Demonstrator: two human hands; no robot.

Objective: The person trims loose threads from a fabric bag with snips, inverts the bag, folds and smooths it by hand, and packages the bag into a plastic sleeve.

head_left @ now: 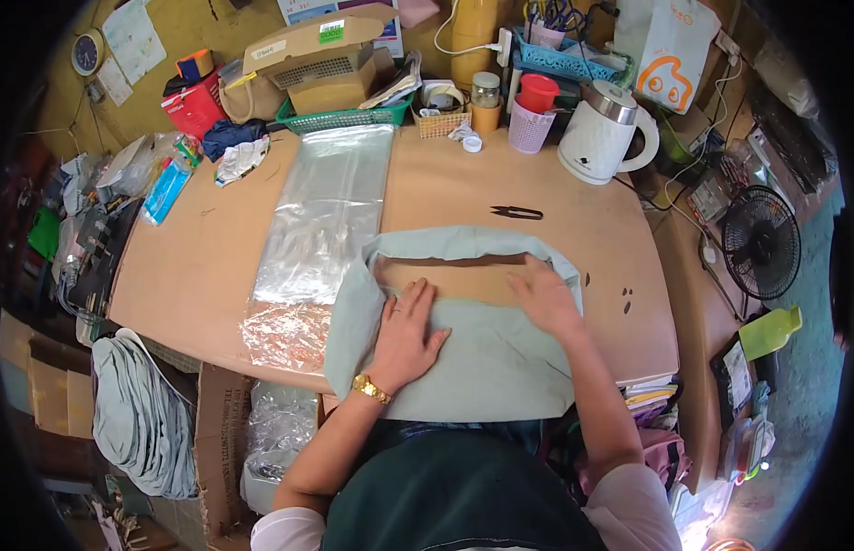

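The left hand (407, 342) lies open on soft, wrinkly cloth (482, 363). The right hand (548, 301) curls there; I can't tell its grip. Shiny plastic (328, 211) lies left.

The folded pale grey-green fabric piece (487, 372), near, was matt, creased cloth. Left of it, the long clear plastic sheets (326, 207) looked glossy and crinkled. The broad tan tabletop (436, 184) appeared smooth. Far right, the rounded white kettle (592, 140) had a shiny metallic collar (612, 105).
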